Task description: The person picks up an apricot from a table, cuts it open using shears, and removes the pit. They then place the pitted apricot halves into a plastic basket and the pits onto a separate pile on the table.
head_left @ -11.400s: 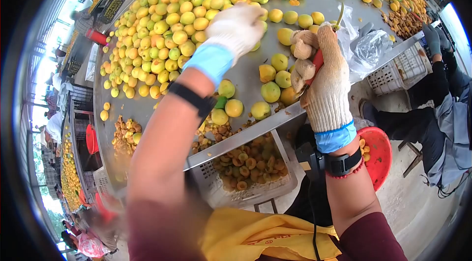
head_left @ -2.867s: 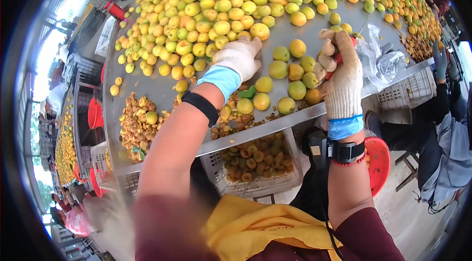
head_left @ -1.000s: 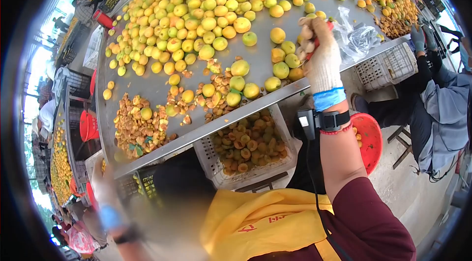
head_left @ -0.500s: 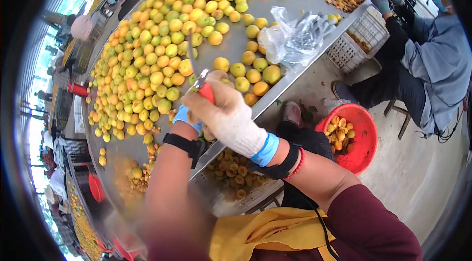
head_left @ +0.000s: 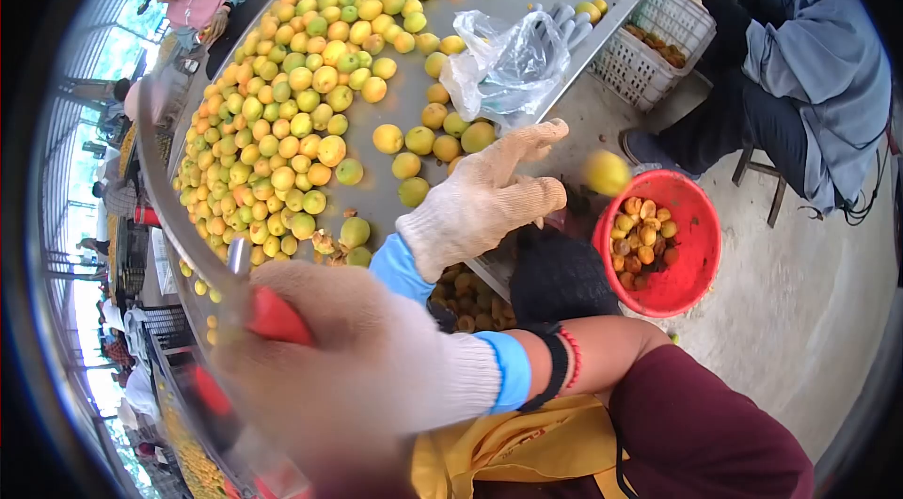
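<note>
My left hand (head_left: 475,203), in a white knit glove with a blue cuff, is stretched to the right, thumb and fingers apart, holding nothing. A blurred yellow apricot-like fruit (head_left: 607,173) is in the air beyond its fingertips, above the rim of a red bucket (head_left: 694,264). Cut fruit pieces (head_left: 644,240) lie in the bucket. My right hand (head_left: 329,348), gloved and blurred, is closed round the red handle of a knife (head_left: 167,193) with a long curved blade. The knife points up and left, close to the camera.
A heap of yellow-green fruit (head_left: 301,95) covers much of the metal table (head_left: 376,198). A clear plastic bag (head_left: 503,71) lies near its edge. Cut fruit (head_left: 475,301) sits below the table. At right, a person (head_left: 809,76) sits by a white crate (head_left: 649,52).
My hands have moved apart. The left has swung right and opened, and a fruit now flies towards the bucket. The right has come down and left with the knife.
</note>
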The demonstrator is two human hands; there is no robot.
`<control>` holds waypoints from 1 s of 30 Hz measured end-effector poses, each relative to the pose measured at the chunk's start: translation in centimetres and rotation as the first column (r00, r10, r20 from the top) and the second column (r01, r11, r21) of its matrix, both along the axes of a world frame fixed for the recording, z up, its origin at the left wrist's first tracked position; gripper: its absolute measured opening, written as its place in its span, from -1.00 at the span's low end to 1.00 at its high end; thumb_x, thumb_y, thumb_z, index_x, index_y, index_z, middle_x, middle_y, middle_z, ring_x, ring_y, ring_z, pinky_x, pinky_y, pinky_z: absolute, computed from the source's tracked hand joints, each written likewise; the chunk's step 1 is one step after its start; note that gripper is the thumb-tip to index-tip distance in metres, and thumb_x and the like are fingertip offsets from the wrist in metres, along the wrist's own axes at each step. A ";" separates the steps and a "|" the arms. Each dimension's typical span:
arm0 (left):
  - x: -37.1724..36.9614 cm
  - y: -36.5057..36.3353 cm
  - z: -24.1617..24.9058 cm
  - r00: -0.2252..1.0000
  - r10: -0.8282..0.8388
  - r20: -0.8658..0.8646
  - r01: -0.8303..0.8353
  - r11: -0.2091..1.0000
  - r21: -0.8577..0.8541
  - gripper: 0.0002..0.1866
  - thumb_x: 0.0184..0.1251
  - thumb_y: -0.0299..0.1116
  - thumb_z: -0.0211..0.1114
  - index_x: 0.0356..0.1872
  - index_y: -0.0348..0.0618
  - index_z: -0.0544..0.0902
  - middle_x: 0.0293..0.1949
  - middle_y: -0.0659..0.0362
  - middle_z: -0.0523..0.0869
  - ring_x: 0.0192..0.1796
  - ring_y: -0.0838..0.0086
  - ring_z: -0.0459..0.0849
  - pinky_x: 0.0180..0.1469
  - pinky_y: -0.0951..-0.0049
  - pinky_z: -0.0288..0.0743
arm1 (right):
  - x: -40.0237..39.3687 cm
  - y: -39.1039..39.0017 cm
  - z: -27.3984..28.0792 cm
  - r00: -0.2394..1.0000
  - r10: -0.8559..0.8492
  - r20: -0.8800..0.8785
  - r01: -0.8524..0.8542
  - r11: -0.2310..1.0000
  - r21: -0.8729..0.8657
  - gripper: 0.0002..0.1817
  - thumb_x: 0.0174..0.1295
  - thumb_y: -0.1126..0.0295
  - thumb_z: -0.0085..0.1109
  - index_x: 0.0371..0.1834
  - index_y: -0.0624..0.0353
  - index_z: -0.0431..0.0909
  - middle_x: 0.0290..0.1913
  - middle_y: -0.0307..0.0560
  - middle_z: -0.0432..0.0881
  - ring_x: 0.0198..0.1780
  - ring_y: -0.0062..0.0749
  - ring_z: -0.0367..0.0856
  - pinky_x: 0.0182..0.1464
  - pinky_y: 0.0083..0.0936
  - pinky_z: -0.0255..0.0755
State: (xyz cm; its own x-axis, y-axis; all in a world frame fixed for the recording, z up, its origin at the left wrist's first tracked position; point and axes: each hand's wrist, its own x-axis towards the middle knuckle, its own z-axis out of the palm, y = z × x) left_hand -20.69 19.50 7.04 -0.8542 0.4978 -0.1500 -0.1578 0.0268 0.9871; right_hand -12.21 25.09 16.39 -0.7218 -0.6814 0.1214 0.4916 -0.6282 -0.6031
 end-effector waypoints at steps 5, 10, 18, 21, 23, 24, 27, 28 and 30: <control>2.6 -7.0 -2.0 0.884 0.459 0.093 -0.461 0.887 0.011 -0.53 0.59 -0.31 0.22 0.40 -0.28 0.52 0.16 0.04 0.63 0.08 0.37 0.70 0.04 0.33 0.70 | -7.3 1.9 -2.6 0.985 -0.066 -0.158 0.092 0.982 0.166 -0.80 0.48 0.30 0.20 -0.09 0.22 0.63 -0.27 -0.21 0.69 -0.34 -0.55 0.65 -0.27 -0.52 0.58; 8.4 -9.8 -0.3 0.705 0.708 0.037 -0.688 0.696 -0.205 -0.61 0.63 -0.35 0.11 0.31 -0.37 0.58 0.04 0.00 0.70 -0.01 0.33 0.74 -0.02 0.33 0.71 | -19.5 -0.3 -11.3 0.932 -0.268 -0.243 0.355 0.804 0.477 -0.69 0.45 0.20 0.22 0.05 0.20 0.64 -0.20 -0.21 0.72 -0.29 -0.49 0.66 -0.25 -0.48 0.60; 18.2 -16.1 -1.0 0.535 0.842 0.069 -0.826 0.538 -0.170 -0.61 0.65 -0.38 0.09 0.34 -0.40 0.54 0.06 0.03 0.72 -0.03 0.31 0.78 0.00 0.24 0.77 | -30.1 10.1 -16.5 0.842 -0.489 -0.227 0.504 0.564 0.654 -0.61 0.40 0.23 0.29 0.18 0.19 0.57 -0.07 -0.15 0.68 -0.25 -0.48 0.67 -0.37 -0.50 0.59; 19.7 -17.1 -1.9 0.446 0.894 0.033 -0.880 0.445 -0.165 -0.59 0.67 -0.33 0.09 0.35 -0.38 0.54 0.05 0.03 0.72 -0.04 0.34 0.78 -0.02 0.26 0.79 | -29.0 9.1 -12.0 0.778 -0.458 -0.429 0.597 0.329 0.731 -0.61 0.40 0.23 0.28 0.19 0.20 0.59 -0.11 -0.14 0.68 -0.24 -0.48 0.68 -0.38 -0.47 0.60; 20.0 -16.8 -1.2 0.392 0.919 0.054 -0.908 0.395 -0.141 -0.57 0.67 -0.29 0.10 0.35 -0.38 0.54 0.05 0.02 0.73 -0.04 0.35 0.78 -0.01 0.26 0.78 | -27.7 6.1 -9.3 0.712 -0.324 -0.622 0.700 0.259 0.666 -0.63 0.39 0.23 0.21 0.15 0.19 0.64 -0.28 -0.10 0.70 -0.30 -0.49 0.71 -0.33 -0.46 0.65; 19.9 -16.7 -1.2 0.389 0.919 0.060 -0.907 0.394 -0.149 -0.57 0.66 -0.29 0.09 0.35 -0.38 0.55 0.05 0.03 0.73 -0.05 0.36 0.77 -0.01 0.28 0.78 | -28.2 4.8 -9.4 0.716 -0.316 -0.623 0.697 0.256 0.670 -0.63 0.39 0.23 0.21 0.15 0.19 0.64 -0.28 -0.10 0.70 -0.30 -0.49 0.71 -0.33 -0.46 0.65; 19.8 -16.9 -1.9 0.466 0.883 -0.047 -0.869 0.448 -0.210 -0.58 0.65 -0.33 0.08 0.35 -0.39 0.55 0.04 0.02 0.72 -0.06 0.35 0.77 -0.01 0.27 0.77 | -31.8 1.9 -10.7 0.740 -0.171 -0.651 0.669 0.287 0.685 -0.59 0.37 0.13 0.20 0.17 0.09 0.67 -0.16 0.07 0.78 -0.14 -0.28 0.80 -0.13 -0.33 0.69; 19.7 -16.4 -1.6 0.459 0.887 -0.043 -0.873 0.442 -0.206 -0.58 0.65 -0.33 0.08 0.35 -0.39 0.55 0.04 0.02 0.72 -0.06 0.35 0.77 -0.01 0.27 0.77 | -33.0 1.4 -11.5 0.654 0.043 -0.755 0.747 0.120 0.654 -0.57 0.36 0.08 0.18 0.18 0.04 0.67 -0.10 0.11 0.79 -0.05 -0.15 0.78 -0.01 -0.28 0.65; 19.5 -14.9 -0.3 0.338 0.940 0.037 -0.913 0.337 -0.228 -0.58 0.63 -0.36 0.05 0.34 -0.39 0.55 0.04 0.02 0.72 -0.06 0.34 0.77 -0.01 0.26 0.76 | -35.8 0.8 -14.4 0.594 0.318 -0.739 0.780 -0.002 0.626 -0.54 0.34 0.00 0.14 0.22 -0.10 0.67 0.06 0.14 0.77 0.14 0.12 0.70 0.23 -0.14 0.53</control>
